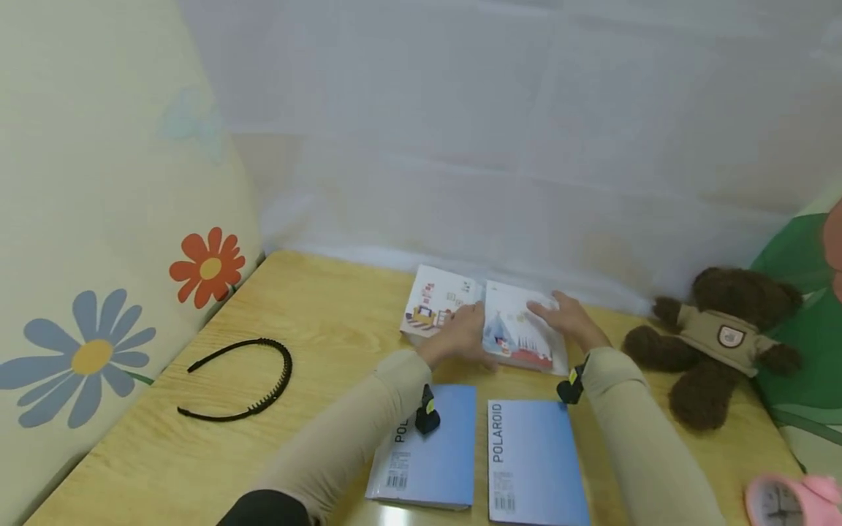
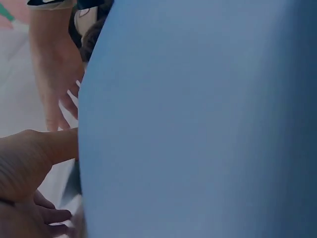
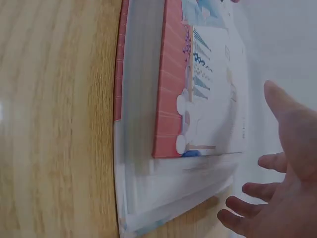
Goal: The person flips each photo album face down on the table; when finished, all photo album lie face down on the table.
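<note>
1. At the back of a pale wooden table [image 1: 316,329], just short of a white gauze curtain [image 1: 526,183], two hands work on a pair of illustrated booklets in clear plastic sleeves.
2. The left hand [image 1: 460,336] lies across the seam between the left booklet [image 1: 430,307] and the right booklet [image 1: 522,332], fingers flat rather than curled. Whether it pinches an edge cannot be told from any view.
3. The right hand [image 1: 569,318] rests loosely spread on the far right part of the right booklet, grasping nothing. The right wrist view shows its fingers [image 3: 247,191] relaxed and just clear of the sleeve's edge.
4. That same view shows the right booklet [image 3: 198,99] as thin, flat card with a glossy wrapper overhanging its edges. It looks light, somewhat bendable and likely slippery, best lifted by a long edge or slid flat across the table.
5. Nearer the person than the illustrated pair lie two blue, matte "POLAROID" albums [image 1: 480,460], side by side, thicker and stiffer in appearance.
6. Well to the left of the booklets sits a black toothed headband [image 1: 243,380]. To their right a soft brown plush bear [image 1: 723,336] in a tan shirt leans against a green cushion [image 1: 809,351].
7. A pink clock [image 1: 789,500] peeks in at the table's near right corner, and a flower-print cushion [image 1: 99,219] flanks the left side.
</note>
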Motion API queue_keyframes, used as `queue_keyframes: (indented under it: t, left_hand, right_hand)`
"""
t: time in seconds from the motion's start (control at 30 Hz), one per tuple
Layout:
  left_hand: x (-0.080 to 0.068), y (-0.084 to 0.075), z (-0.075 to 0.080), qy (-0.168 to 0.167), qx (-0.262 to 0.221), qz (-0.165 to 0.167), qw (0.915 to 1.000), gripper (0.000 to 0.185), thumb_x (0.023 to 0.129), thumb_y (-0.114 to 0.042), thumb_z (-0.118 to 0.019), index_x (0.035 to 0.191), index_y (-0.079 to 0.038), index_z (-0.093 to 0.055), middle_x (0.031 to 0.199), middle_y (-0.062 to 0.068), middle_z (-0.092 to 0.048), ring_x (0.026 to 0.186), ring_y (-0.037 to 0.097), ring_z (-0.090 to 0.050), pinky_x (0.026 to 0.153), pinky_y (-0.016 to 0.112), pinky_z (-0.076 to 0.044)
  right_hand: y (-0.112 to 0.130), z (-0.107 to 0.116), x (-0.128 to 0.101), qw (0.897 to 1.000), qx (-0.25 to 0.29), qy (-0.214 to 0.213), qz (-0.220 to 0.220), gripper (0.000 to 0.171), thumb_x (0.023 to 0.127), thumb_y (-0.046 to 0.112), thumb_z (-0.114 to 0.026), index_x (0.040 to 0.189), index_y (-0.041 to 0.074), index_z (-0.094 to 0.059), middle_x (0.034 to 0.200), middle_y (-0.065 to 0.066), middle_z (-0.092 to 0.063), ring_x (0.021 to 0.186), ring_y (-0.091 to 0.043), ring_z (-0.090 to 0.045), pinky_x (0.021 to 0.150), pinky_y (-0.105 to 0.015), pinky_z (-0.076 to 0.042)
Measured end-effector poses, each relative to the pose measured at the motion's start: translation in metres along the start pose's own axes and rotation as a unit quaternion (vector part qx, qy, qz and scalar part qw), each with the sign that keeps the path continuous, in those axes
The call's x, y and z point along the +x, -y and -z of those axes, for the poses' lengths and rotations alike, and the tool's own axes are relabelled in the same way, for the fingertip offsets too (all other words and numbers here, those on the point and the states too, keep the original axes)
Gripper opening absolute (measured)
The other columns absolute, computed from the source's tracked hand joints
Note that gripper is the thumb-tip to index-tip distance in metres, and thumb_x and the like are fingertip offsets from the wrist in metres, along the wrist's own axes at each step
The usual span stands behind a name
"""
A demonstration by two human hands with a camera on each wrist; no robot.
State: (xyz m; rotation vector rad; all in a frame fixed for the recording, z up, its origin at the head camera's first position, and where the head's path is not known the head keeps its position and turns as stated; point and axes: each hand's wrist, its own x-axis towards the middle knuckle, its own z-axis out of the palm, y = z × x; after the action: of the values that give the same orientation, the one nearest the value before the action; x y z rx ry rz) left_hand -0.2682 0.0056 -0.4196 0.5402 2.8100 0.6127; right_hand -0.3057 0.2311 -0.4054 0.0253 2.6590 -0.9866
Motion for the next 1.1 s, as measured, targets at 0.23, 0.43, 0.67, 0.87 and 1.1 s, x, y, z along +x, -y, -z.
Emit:
queue_keyframes:
  t: [0.23, 0.43, 0.67, 0.87, 1.1]
  left_hand:
    - [0.007, -0.005, -0.015, 0.001, 0.012, 0.01, 0.9999, 0.117, 0.06, -0.051, -0.084, 0.148, -0.006, -0.022, 0.15, 0.011, -0.032, 0.138, 0.028, -0.026, 0.113, 0.052, -0.016]
    - [0.0, -0.01, -0.022, -0.004, -0.001, 0.004, 1.0, 0.111, 0.065, -0.042, -0.083, 0.148, -0.001, -0.021, 0.151, 0.014, -0.03, 0.14, 0.029, -0.022, 0.115, 0.049, -0.014]
    - [-0.017, -0.018, -0.021, -0.008, -0.037, 0.026, 0.999, 0.113, 0.061, -0.028, -0.084, 0.147, 0.002, -0.02, 0.151, 0.018, -0.028, 0.141, 0.03, -0.021, 0.116, 0.048, -0.012]
    - [-0.024, -0.021, -0.026, -0.053, -0.073, 0.034, 0.9953, 0.115, 0.053, -0.018, -0.085, 0.146, 0.006, -0.021, 0.146, 0.022, -0.037, 0.136, 0.033, -0.032, 0.113, 0.048, -0.018]
    - [-0.029, -0.021, -0.028, -0.08, -0.153, 0.039, 0.9843, 0.1, 0.048, -0.007, -0.086, 0.135, 0.002, -0.038, 0.117, 0.015, -0.059, 0.108, 0.032, -0.055, 0.105, 0.048, -0.035]
  right_hand:
    - [-0.015, -0.007, 0.008, 0.999, 0.007, 0.031, -0.007, 0.094, 0.09, 0.061, -0.045, 0.151, 0.004, -0.003, 0.156, -0.022, -0.006, 0.142, -0.041, -0.006, 0.114, -0.056, -0.007]
    - [-0.019, -0.015, 0.005, 0.998, -0.061, 0.005, 0.03, 0.085, 0.092, 0.05, -0.051, 0.148, -0.004, -0.017, 0.151, -0.026, -0.022, 0.139, -0.043, -0.018, 0.113, -0.056, -0.013]
    - [-0.007, -0.017, -0.012, 0.997, -0.066, -0.007, 0.042, 0.082, 0.088, 0.046, -0.059, 0.144, -0.006, -0.027, 0.141, -0.029, -0.038, 0.128, -0.045, -0.037, 0.108, -0.054, -0.03]
    - [-0.001, -0.02, -0.021, 0.997, -0.056, -0.018, 0.041, 0.083, 0.087, 0.048, -0.06, 0.142, -0.006, -0.03, 0.14, -0.029, -0.04, 0.127, -0.044, -0.039, 0.106, -0.055, -0.032]
    - [-0.005, -0.032, -0.025, 0.999, -0.021, -0.021, 0.037, 0.075, 0.089, 0.044, -0.059, 0.142, -0.003, -0.034, 0.142, -0.026, -0.039, 0.131, -0.041, -0.036, 0.109, -0.053, -0.029]
